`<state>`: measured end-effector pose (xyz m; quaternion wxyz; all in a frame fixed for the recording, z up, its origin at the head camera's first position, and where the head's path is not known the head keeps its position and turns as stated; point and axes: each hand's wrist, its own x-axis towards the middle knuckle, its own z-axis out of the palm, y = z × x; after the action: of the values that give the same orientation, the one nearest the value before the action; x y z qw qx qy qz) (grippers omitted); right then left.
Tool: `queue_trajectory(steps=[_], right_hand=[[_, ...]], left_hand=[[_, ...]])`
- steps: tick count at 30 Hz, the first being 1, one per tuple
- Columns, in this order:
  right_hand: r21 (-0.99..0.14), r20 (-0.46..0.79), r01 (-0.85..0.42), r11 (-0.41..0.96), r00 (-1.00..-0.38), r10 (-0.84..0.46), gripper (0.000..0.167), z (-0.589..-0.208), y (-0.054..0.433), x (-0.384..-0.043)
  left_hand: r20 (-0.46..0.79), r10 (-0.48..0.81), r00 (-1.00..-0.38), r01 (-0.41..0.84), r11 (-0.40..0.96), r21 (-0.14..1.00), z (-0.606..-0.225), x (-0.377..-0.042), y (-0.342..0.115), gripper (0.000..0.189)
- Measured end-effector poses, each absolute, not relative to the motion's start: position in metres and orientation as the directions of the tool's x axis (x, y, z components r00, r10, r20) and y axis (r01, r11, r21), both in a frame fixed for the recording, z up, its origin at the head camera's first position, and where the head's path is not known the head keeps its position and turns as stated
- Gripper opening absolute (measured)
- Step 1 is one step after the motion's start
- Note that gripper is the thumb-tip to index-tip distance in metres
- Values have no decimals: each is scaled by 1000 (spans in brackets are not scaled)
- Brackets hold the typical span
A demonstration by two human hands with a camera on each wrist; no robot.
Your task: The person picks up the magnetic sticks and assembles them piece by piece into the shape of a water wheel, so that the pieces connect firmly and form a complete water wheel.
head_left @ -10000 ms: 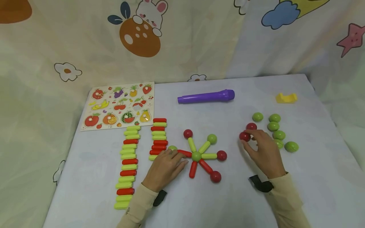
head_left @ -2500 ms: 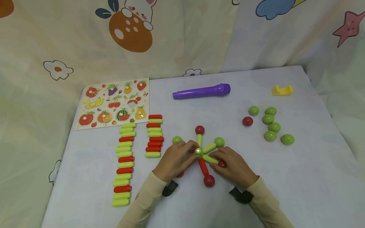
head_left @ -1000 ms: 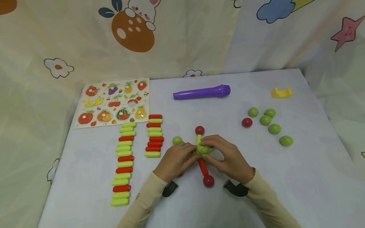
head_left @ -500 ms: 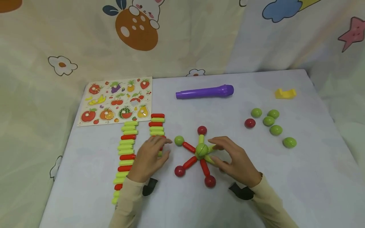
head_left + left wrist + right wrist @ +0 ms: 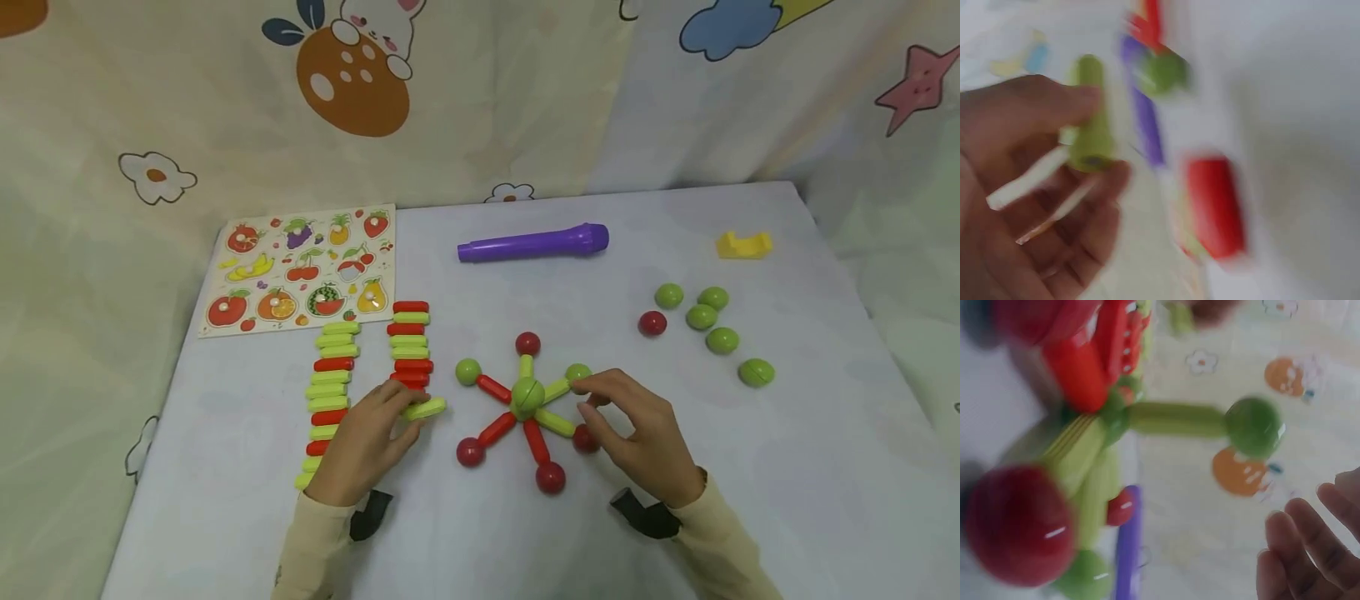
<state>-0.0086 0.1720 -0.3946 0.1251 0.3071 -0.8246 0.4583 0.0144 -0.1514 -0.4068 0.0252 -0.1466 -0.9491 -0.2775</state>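
In the head view, my left hand [image 5: 366, 442] pinches a light green rod [image 5: 424, 408] beside the short row of rods [image 5: 409, 342]. The left wrist view has that green rod [image 5: 1092, 119] between thumb and fingers. A star-shaped model of rods and balls [image 5: 495, 429] lies on the table, its arms tipped with red and green balls. From its middle rises an upright green rod [image 5: 1179, 419] with a green ball [image 5: 1254, 427] on top, visible in the right wrist view. My right hand [image 5: 645, 429] hovers at the model's right side, fingers loosely bent, holding nothing.
A long row of red and green rods [image 5: 330, 390] lies left, below a fruit puzzle board [image 5: 296, 271]. A purple toy microphone [image 5: 532, 243] lies at the back. Several green balls [image 5: 722, 340], one red ball [image 5: 652, 323] and a yellow piece [image 5: 744, 245] lie right.
A green ball from the right group now sits above the model's middle. My left hand left the model and took a green rod from the short row. My right hand let go and drew back right.
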Motion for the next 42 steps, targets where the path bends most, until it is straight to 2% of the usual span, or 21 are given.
queue_trajectory(steps=[3,5,7,10,15,20,27,42], right_hand=[[-632,559,-702,329,-706,-435,30,-385,159,-1],[-600,592,-745,291,-659,-464,34,-379,148,5],[-589,610,-767,253,-628,-483,33,-376,140,9],[-601,625,-762,242,-636,-453,30,-376,134,13],[-644,646,-716,270,-698,-308,32,-388,147,10],[-701,609,-643,309,-765,-211,33,-405,163,3],[-743,554,-596,304,-803,-221,22,-422,167,3],[-768,463,-533,354,-845,-269,39,-421,162,6]], left_hand=[[236,369,-899,424,596,682,-388,16,-132,36],[313,439,-842,504,435,746,-378,17,-117,34],[364,487,-794,552,327,767,-370,16,-101,32],[426,513,-745,606,252,755,-366,12,-84,33],[444,463,-767,619,352,702,-372,2,-74,45],[357,491,-795,579,437,689,-385,-10,-71,56],[342,538,-770,596,417,686,-397,-19,-67,40],[305,522,-796,549,414,726,-397,-17,-69,33]])
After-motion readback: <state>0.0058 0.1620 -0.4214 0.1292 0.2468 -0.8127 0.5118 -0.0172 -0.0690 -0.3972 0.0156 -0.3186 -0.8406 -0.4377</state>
